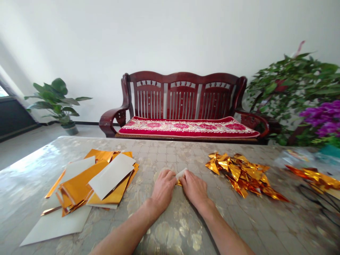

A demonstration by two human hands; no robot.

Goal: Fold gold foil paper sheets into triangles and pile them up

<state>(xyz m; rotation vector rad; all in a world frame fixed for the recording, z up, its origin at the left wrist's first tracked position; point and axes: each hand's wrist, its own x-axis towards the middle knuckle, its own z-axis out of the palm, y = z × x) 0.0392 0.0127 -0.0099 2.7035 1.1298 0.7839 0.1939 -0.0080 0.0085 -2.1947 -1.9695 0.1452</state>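
My left hand (164,188) and my right hand (194,187) meet at the middle of the table, fingers curled and pinched on a small piece of gold foil paper (180,176) with its white back showing. The hands cover most of the piece. To the left lies a loose stack of flat gold-and-white foil sheets (90,184). To the right lies a pile of folded gold foil pieces (243,173).
The table (170,230) has a glossy patterned cover. More gold foil (316,177) and dark cords lie at its right edge. Beyond stand a dark red wooden bench (183,106) with a red cushion, a potted plant (57,102) on the left, and leafy plants with purple flowers (300,92) on the right.
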